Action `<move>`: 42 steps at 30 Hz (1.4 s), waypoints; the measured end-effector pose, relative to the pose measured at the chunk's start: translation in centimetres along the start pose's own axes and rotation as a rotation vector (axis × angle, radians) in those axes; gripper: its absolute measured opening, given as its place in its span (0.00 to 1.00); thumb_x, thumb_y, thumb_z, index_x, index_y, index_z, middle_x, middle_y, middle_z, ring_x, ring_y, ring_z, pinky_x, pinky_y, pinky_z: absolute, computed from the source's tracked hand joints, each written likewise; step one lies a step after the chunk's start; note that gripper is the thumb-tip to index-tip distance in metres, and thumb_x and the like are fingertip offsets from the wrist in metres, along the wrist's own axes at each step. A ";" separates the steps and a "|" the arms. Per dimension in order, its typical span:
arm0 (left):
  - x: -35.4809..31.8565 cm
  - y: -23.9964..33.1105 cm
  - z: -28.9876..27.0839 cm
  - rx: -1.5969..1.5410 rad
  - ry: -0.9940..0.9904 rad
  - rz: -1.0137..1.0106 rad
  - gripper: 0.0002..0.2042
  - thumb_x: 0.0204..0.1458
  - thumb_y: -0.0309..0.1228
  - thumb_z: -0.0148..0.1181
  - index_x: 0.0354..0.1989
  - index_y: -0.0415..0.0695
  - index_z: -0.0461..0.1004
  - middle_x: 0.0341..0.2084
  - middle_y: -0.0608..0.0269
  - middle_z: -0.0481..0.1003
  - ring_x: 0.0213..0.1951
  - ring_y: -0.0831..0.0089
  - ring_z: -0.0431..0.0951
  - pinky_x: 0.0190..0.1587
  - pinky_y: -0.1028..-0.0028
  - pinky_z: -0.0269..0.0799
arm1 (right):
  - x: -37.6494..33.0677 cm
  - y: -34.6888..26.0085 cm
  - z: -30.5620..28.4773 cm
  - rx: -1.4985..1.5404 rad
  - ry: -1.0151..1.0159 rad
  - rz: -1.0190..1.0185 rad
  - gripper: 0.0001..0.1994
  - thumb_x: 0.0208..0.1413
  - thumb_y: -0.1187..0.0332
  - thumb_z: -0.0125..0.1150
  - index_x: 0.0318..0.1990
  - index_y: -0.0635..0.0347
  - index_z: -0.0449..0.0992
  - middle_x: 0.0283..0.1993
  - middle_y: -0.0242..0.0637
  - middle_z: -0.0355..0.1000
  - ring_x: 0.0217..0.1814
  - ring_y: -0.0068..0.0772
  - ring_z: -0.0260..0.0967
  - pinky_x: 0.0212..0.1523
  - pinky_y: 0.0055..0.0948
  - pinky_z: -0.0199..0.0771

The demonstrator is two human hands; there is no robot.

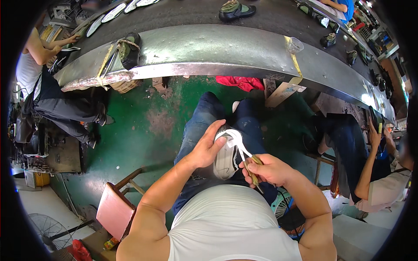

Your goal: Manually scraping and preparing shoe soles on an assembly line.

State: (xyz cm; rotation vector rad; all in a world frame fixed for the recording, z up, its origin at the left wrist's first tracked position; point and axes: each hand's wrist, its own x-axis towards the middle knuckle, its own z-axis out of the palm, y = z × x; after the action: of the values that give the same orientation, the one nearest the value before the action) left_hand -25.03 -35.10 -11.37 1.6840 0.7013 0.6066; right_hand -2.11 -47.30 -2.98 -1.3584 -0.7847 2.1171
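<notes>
My left hand is closed around the toe end of a shoe resting over my lap, its pale, lined underside facing up. A bit of dark upper shows beyond my fingers. My right hand grips a pair of pincers by their brass-coloured handles, one handle angled apart from the other. The pale forked arms of the tool reach up to the shoe's white edge beside my left thumb. Where the jaws meet the shoe is hard to make out.
Ahead runs a dark conveyor belt with a metal edge. A green-black shoe sits on that edge, another shoe on the belt. A clear cup stands right. People sit either side; a pink-seated stool is at left.
</notes>
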 end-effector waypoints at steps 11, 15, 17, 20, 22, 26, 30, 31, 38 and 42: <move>2.4 -2.9 0.0 0.047 0.073 -0.042 0.22 0.65 0.34 0.52 0.65 0.39 0.64 0.62 0.46 0.66 0.65 0.54 0.66 0.66 0.65 0.60 | 3.6 2.6 -1.0 -0.069 0.138 -0.158 0.11 0.66 0.65 0.53 0.43 0.65 0.74 0.31 0.35 0.77 0.34 0.22 0.73 0.38 0.26 0.74; 2.8 -3.0 0.0 0.095 0.057 -0.081 0.22 0.65 0.33 0.52 0.65 0.39 0.64 0.59 0.49 0.69 0.62 0.60 0.68 0.64 0.67 0.62 | 4.4 0.8 -2.4 -0.368 0.168 -0.019 0.12 0.67 0.64 0.52 0.36 0.64 0.73 0.27 0.37 0.74 0.25 0.24 0.70 0.29 0.27 0.73; 3.2 -4.0 0.2 0.102 0.060 -0.080 0.22 0.65 0.32 0.52 0.66 0.40 0.64 0.57 0.53 0.71 0.59 0.66 0.71 0.63 0.69 0.63 | 6.1 4.1 -3.1 -0.393 0.211 -0.096 0.13 0.67 0.63 0.53 0.34 0.63 0.72 0.25 0.35 0.73 0.22 0.24 0.69 0.26 0.28 0.71; 3.5 -5.1 0.1 0.009 0.090 -0.146 0.21 0.64 0.30 0.53 0.65 0.41 0.65 0.56 0.54 0.72 0.57 0.68 0.71 0.62 0.70 0.64 | 9.4 7.0 -2.5 -0.557 0.430 -0.384 0.13 0.65 0.63 0.55 0.38 0.66 0.73 0.26 0.40 0.76 0.25 0.33 0.74 0.30 0.32 0.73; 3.8 -5.3 -0.2 0.072 0.082 -0.104 0.21 0.63 0.28 0.53 0.65 0.41 0.66 0.57 0.54 0.72 0.56 0.69 0.72 0.61 0.71 0.65 | 9.6 8.0 -2.2 -0.574 0.470 -0.440 0.13 0.65 0.63 0.55 0.40 0.67 0.73 0.27 0.42 0.76 0.26 0.35 0.75 0.32 0.33 0.74; 2.9 -3.8 0.0 -0.033 0.033 -0.050 0.21 0.63 0.28 0.53 0.65 0.41 0.66 0.56 0.55 0.72 0.57 0.69 0.71 0.62 0.70 0.64 | 6.7 7.2 -2.5 -0.737 0.440 -0.429 0.15 0.64 0.65 0.55 0.49 0.70 0.71 0.34 0.53 0.77 0.38 0.52 0.77 0.41 0.44 0.75; 1.7 -0.8 0.5 -0.294 0.003 -0.113 0.22 0.63 0.29 0.56 0.66 0.43 0.65 0.56 0.61 0.71 0.58 0.72 0.69 0.63 0.70 0.62 | 3.1 6.5 -1.0 -0.914 0.442 -0.398 0.16 0.63 0.68 0.56 0.51 0.73 0.68 0.41 0.62 0.74 0.45 0.64 0.73 0.46 0.49 0.73; 1.4 0.1 0.7 -0.537 -0.043 -0.264 0.23 0.63 0.30 0.58 0.66 0.43 0.65 0.57 0.62 0.70 0.58 0.73 0.69 0.64 0.70 0.62 | 2.6 6.8 -0.8 -0.958 0.475 -0.418 0.15 0.62 0.69 0.57 0.51 0.72 0.68 0.39 0.60 0.74 0.43 0.64 0.74 0.44 0.48 0.73; 0.6 0.9 1.5 -0.422 0.203 -0.091 0.33 0.57 0.26 0.65 0.70 0.41 0.56 0.62 0.53 0.66 0.65 0.65 0.65 0.65 0.68 0.61 | -1.0 6.2 -2.6 -0.710 0.179 -0.537 0.14 0.59 0.71 0.59 0.50 0.68 0.70 0.38 0.51 0.74 0.36 0.47 0.76 0.39 0.38 0.74; -2.6 7.6 -0.9 -0.018 0.039 0.351 0.41 0.49 0.27 0.72 0.69 0.36 0.51 0.65 0.38 0.61 0.67 0.50 0.63 0.66 0.56 0.60 | -3.4 6.5 -1.9 -0.776 0.262 -0.662 0.16 0.56 0.70 0.64 0.51 0.63 0.73 0.41 0.45 0.74 0.38 0.44 0.74 0.40 0.34 0.73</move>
State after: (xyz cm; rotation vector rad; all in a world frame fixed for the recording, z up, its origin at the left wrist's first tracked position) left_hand -26.42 -37.62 -3.87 1.7963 0.4266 0.8902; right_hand 0.28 -53.86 -6.04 -1.3986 -1.7503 1.1185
